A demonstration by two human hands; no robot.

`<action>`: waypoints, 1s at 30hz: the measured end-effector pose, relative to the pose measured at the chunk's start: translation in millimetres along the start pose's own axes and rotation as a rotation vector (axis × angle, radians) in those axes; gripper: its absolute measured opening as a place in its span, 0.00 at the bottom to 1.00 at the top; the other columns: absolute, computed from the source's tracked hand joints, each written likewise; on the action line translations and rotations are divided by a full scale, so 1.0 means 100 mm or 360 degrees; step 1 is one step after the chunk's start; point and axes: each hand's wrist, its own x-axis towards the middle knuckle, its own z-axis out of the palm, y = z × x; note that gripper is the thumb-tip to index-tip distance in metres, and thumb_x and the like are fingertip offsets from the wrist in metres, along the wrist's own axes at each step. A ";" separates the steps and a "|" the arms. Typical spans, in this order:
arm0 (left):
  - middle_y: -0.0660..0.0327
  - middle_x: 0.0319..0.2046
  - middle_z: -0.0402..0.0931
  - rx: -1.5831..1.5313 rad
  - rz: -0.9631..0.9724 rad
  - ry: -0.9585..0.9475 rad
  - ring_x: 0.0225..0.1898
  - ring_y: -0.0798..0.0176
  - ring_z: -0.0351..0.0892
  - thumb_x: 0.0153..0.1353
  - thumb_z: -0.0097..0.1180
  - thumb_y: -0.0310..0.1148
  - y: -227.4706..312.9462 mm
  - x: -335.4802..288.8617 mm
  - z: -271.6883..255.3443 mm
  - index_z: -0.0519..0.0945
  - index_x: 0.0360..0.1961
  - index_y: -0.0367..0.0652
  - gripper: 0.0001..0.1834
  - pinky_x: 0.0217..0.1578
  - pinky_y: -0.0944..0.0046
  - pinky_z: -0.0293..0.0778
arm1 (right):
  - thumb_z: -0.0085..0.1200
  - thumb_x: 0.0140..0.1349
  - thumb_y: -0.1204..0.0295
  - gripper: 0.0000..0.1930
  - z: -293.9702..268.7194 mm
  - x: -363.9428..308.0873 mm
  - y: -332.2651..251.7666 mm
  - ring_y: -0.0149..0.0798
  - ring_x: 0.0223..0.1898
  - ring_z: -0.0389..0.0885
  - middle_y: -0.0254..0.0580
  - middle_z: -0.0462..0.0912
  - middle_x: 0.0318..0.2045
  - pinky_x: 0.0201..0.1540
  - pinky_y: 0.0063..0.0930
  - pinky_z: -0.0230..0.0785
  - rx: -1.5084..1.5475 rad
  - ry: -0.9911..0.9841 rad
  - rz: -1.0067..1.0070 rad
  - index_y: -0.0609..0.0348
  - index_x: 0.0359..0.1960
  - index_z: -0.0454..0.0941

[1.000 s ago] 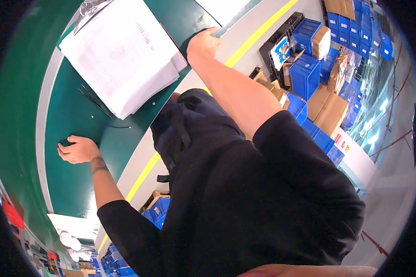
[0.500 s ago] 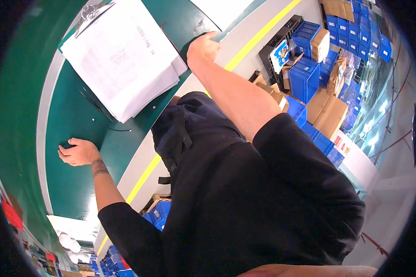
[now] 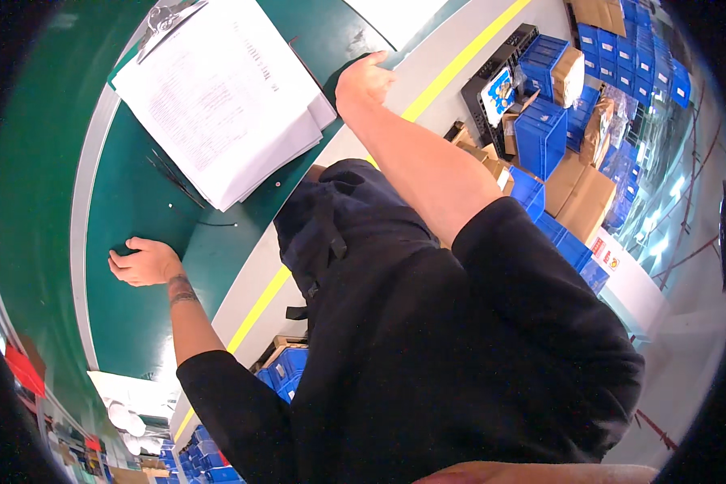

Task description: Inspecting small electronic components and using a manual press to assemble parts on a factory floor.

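My left hand (image 3: pixel 147 262) rests on the green tabletop (image 3: pixel 125 323), fingers loosely bent, thumb apart, and nothing seen in it. Farther right, my right hand (image 3: pixel 365 81) leans at the table's near edge beside a clipboard; its fingers are partly bent and apart, with no held thing visible. Between the hands lies the clipboard with a metal clip (image 3: pixel 163 20) and a thick stack of printed white sheets (image 3: pixel 226 97). Thin black cable ties (image 3: pixel 177 181) lie by the stack's lower left corner, and a single black tie (image 3: pixel 216 224) lies nearer me.
A small white bit (image 3: pixel 169 205) and a small ring-like piece (image 3: pixel 278 184) lie on the table. Another white sheet (image 3: pixel 395 16) is at the top. Blue bins (image 3: pixel 540 137) and cardboard boxes (image 3: pixel 585 198) stand on the right, past a yellow floor line (image 3: pixel 460 64).
The whole view has shifted slightly right. Both hands keep their places on the table, and the papers and ties lie as before.
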 end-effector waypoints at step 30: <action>0.56 0.55 0.68 0.0003 0.0017 0.0018 0.58 0.53 0.67 0.63 0.48 0.43 0.01 0.01 0.00 0.70 0.54 0.39 0.23 0.57 0.48 0.64 | 0.31 0.67 0.46 0.32 -0.01 -0.02 -0.04 0.60 0.47 0.78 0.61 0.78 0.45 0.52 0.52 0.67 -0.0037 0.0012 0.0052 0.68 0.49 0.67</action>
